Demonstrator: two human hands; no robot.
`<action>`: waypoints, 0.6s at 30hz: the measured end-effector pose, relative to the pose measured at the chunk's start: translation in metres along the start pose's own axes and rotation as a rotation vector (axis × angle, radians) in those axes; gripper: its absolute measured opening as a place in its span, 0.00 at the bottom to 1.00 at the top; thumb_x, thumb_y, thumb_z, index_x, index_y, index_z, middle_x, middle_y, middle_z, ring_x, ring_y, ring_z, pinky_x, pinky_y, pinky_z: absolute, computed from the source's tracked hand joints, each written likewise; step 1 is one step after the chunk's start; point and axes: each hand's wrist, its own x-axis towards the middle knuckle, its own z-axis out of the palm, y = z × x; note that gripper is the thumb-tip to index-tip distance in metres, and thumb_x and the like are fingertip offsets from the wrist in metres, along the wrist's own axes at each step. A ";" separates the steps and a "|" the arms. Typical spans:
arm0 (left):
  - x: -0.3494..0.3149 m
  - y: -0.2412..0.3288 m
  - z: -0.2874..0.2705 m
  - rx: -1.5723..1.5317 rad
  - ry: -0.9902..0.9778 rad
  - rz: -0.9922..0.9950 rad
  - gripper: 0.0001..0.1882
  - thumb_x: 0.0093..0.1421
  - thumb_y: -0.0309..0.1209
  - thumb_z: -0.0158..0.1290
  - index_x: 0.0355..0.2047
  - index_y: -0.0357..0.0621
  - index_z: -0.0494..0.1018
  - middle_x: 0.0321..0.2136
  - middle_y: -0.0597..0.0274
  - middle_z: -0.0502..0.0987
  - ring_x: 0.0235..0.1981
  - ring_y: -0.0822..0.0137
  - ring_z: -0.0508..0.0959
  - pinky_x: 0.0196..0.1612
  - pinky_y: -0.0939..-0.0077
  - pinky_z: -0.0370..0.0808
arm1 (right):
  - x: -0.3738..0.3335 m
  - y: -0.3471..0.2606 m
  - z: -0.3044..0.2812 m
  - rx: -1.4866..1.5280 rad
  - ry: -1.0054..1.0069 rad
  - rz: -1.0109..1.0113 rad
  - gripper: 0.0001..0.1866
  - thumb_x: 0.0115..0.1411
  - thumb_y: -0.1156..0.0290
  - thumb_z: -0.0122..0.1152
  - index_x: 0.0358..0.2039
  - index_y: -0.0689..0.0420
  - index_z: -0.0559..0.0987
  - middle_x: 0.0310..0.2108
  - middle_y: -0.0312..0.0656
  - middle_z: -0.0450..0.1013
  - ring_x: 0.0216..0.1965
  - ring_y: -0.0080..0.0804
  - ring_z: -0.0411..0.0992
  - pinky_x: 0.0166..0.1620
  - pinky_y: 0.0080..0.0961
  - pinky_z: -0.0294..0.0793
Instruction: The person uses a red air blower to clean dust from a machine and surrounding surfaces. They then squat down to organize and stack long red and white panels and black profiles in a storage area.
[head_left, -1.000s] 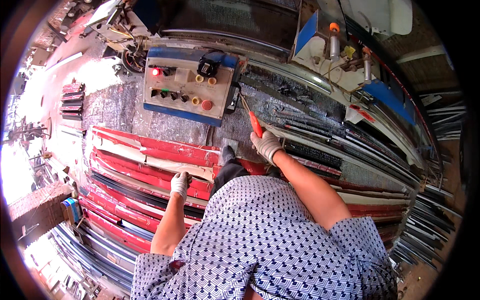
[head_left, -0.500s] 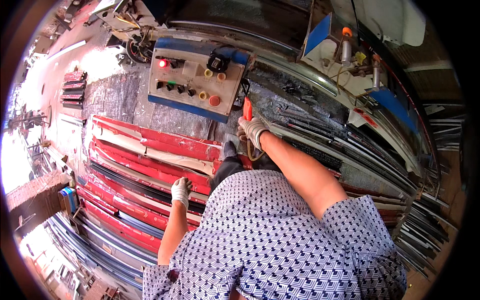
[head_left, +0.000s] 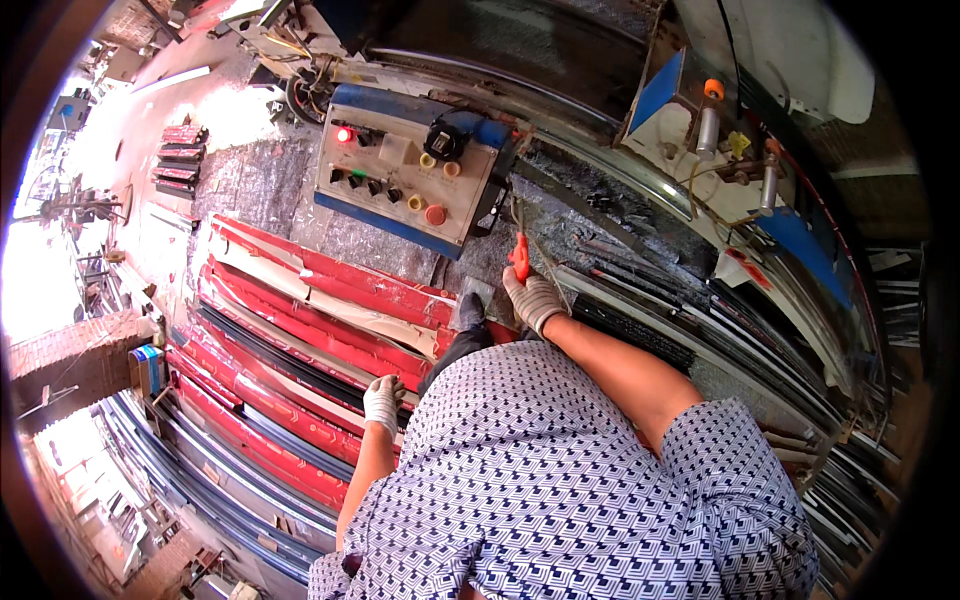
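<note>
In my gloved right hand (head_left: 535,299), ahead of my body, is an orange air blow gun (head_left: 520,256). Its thin nozzle points away from me, and a thin hose hangs beside the hand. The fingers wrap round the grip. My left hand (head_left: 383,402), also in a pale knitted glove, hangs by my left side with its fingers curled in and nothing showing in them. Below it lie long profiles wrapped in red film (head_left: 330,330). A control box (head_left: 405,180) with a lit red lamp, knobs and buttons stands ahead of me, just beyond the gun.
Dark and grey long profiles (head_left: 640,300) lie to my right. A machine (head_left: 665,110) with blue panels and orange-capped cylinders runs along the far right. More grey profiles (head_left: 220,480) are stacked at the lower left, near a brick ledge (head_left: 80,350).
My right hand has drawn back from the control box with the blow gun, whose nozzle now shows. My left hand remains low at my side. The whole view has shifted slightly.
</note>
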 end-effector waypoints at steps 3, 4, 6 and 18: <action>-0.004 -0.002 -0.004 -0.014 0.048 -0.005 0.06 0.62 0.33 0.49 0.34 0.45 0.72 0.20 0.66 0.74 0.16 0.74 0.71 0.18 0.79 0.65 | 0.008 -0.017 -0.010 0.033 -0.063 0.012 0.29 0.61 0.43 0.48 0.42 0.58 0.78 0.36 0.58 0.76 0.42 0.56 0.74 0.47 0.42 0.72; -0.008 0.001 -0.001 -0.004 0.085 -0.005 0.07 0.62 0.33 0.50 0.35 0.45 0.72 0.20 0.67 0.74 0.16 0.74 0.71 0.18 0.80 0.65 | 0.015 -0.021 -0.010 0.047 -0.021 -0.042 0.29 0.61 0.42 0.48 0.40 0.59 0.78 0.36 0.58 0.76 0.42 0.56 0.74 0.48 0.44 0.72; -0.015 0.007 0.000 0.008 0.103 0.005 0.08 0.62 0.33 0.50 0.36 0.44 0.73 0.20 0.67 0.75 0.16 0.75 0.72 0.19 0.81 0.66 | 0.032 -0.029 -0.012 0.004 -0.027 -0.072 0.30 0.61 0.42 0.47 0.40 0.59 0.77 0.38 0.58 0.76 0.42 0.55 0.74 0.48 0.44 0.71; -0.014 0.015 0.000 0.018 0.095 0.018 0.08 0.61 0.33 0.50 0.35 0.42 0.73 0.22 0.65 0.75 0.17 0.75 0.72 0.19 0.80 0.67 | 0.003 -0.138 -0.010 0.216 -0.006 -0.709 0.12 0.67 0.65 0.49 0.45 0.58 0.72 0.38 0.46 0.73 0.39 0.37 0.73 0.43 0.29 0.76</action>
